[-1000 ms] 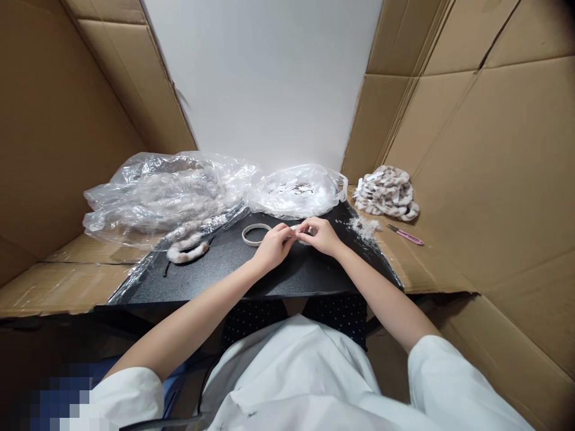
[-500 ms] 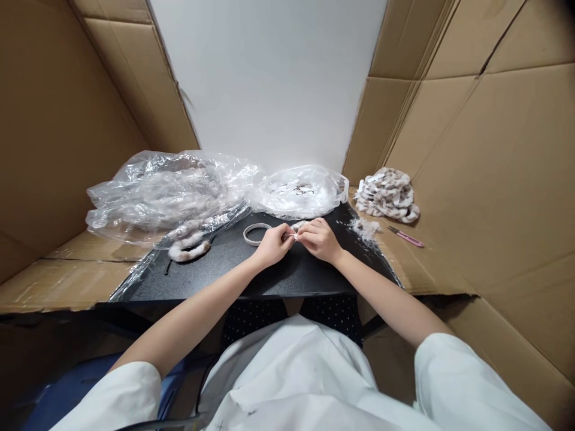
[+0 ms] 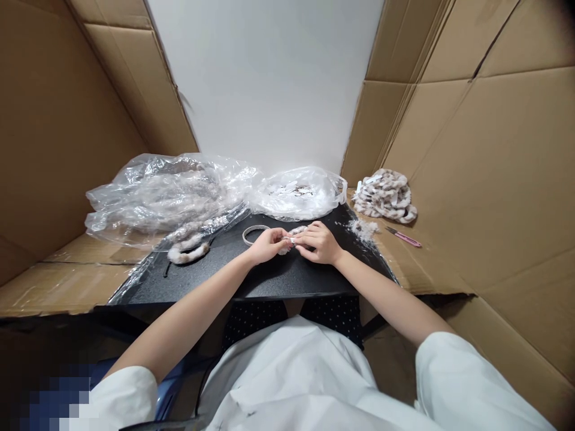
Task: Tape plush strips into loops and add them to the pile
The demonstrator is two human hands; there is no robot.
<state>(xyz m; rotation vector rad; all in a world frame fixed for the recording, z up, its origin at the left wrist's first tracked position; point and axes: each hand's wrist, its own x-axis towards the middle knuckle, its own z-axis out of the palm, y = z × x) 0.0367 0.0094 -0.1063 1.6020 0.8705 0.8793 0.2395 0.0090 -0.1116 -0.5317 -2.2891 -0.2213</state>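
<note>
Over the middle of the black table (image 3: 224, 278), my left hand (image 3: 266, 246) and my right hand (image 3: 321, 244) meet, fingertips almost touching. Between them is a white-and-brown furry strip (image 3: 297, 230), partly covered by the fingers, with a small white piece (image 3: 292, 240) at the pinch. My left thumb and forefinger pinch it from the left; the right fingers are closed on it from the other side. Just left of my hands lies a pale ring (image 3: 245, 235) resembling a narrow tape roll. A furry loop (image 3: 182, 258) with a dark cord end rests farther left.
A clear plastic bag (image 3: 135, 191) of furry pieces lies at the back left. Beside it is a white bag (image 3: 309, 206) with small white and dark items. On the right are a furry pile (image 3: 384, 194), loose fluff (image 3: 363, 228) and pink thread snips (image 3: 404, 237). Cardboard walls enclose the sides.
My left hand has shifted slightly left, and my right fingers have stretched flatter over the strip. A bit of fur now shows below my left fingertips.
</note>
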